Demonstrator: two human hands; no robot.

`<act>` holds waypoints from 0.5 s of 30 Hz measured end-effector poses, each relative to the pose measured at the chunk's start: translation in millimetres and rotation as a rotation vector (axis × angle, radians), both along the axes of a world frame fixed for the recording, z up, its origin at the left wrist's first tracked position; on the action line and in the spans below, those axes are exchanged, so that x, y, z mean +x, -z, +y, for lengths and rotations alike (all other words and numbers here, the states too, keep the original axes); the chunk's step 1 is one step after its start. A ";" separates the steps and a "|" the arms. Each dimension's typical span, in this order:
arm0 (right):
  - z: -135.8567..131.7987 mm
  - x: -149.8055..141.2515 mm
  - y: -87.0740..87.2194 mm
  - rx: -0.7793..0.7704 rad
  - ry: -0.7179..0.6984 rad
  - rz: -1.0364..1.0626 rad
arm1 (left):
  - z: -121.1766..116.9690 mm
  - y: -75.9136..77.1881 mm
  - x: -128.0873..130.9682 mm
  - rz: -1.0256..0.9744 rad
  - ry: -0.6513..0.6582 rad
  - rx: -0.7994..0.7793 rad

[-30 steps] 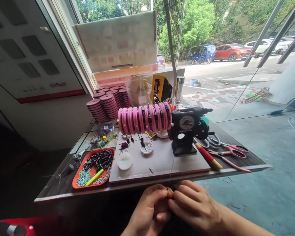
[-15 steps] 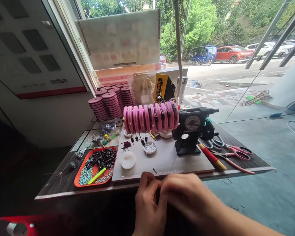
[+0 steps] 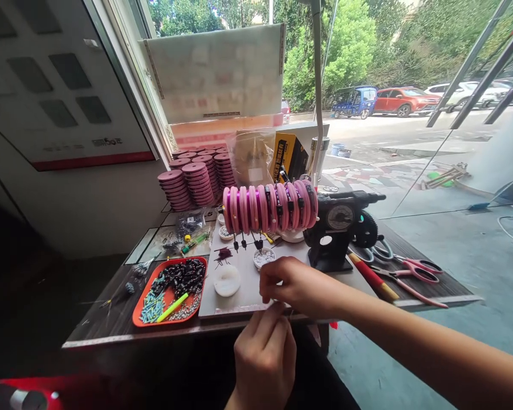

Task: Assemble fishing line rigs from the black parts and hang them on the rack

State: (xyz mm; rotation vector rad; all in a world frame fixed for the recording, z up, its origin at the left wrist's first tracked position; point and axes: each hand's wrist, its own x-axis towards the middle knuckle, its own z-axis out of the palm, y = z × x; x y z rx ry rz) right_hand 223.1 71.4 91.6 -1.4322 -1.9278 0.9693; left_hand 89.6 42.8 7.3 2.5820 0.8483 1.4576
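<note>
The 2 bare hands meet at the near edge of a white board that lies on a dark wood-grain table. The right hand arches over the board's front part, its fingers bent downward with a small gap showing inside the curl; its fingertips are too hidden to tell whether they clamp on anything. The left hand sits just below, its fingers folded close together; whether something is pinched there cannot be told either. Just beyond the right hand is a small dish of white beads, with a shallow white dish to its left. Behind them, a black hand-cranked winder stands on the board, carrying a row of pink foam spools; small black pieces hang below the row. Left of the board, an orange tray holds black beads and a yellow-green stick. Pink-handled scissors lie at the right, near a red-and-yellow handle.
</note>
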 end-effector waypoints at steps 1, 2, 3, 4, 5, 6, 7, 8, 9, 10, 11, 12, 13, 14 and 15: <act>-6.2 2.7 0.4 -0.005 -0.003 0.003 | -0.9 -1.1 1.4 -0.013 0.056 -0.112; -14.4 6.6 2.0 0.010 0.002 0.005 | -1.8 -2.5 3.2 -0.051 0.100 -0.289; -24.1 11.7 5.2 0.069 0.022 0.000 | -2.6 -3.9 5.3 -0.118 0.134 -0.522; -34.8 17.5 10.1 0.171 0.059 -0.016 | -3.2 -5.3 7.5 -0.213 0.165 -0.794; -45.8 23.9 16.5 0.334 0.106 -0.051 | -3.6 -6.6 9.6 -0.330 0.194 -1.082; -56.3 30.1 24.2 0.530 0.153 -0.103 | -3.9 -7.8 11.3 -0.462 0.223 -1.345; -65.7 35.5 32.7 0.705 0.176 -0.166 | -4.1 -8.6 12.7 -0.596 0.247 -1.564; -73.4 39.7 41.4 0.819 0.144 -0.231 | -4.3 -9.2 13.6 -0.717 0.266 -1.732; -79.2 42.4 49.7 0.891 0.089 -0.293 | -4.7 -9.6 14.2 -0.810 0.277 -1.855; -83.1 43.3 57.0 0.927 0.020 -0.343 | -5.2 -9.7 14.5 -0.877 0.284 -1.938; -85.1 42.9 63.2 0.947 -0.043 -0.379 | -5.9 -9.7 14.6 -0.920 0.291 -1.989; -85.6 41.3 68.0 0.969 -0.084 -0.402 | -6.7 -9.5 14.7 -0.948 0.297 -2.025; -85.1 39.3 71.6 0.998 -0.104 -0.411 | -7.6 -9.2 14.9 -0.967 0.297 -2.053; -84.2 37.2 74.4 1.027 -0.107 -0.411 | -8.5 -9.0 15.1 -0.985 0.292 -2.075; -83.3 35.3 76.8 1.046 -0.104 -0.404 | -9.3 -8.9 15.3 -1.003 0.285 -2.091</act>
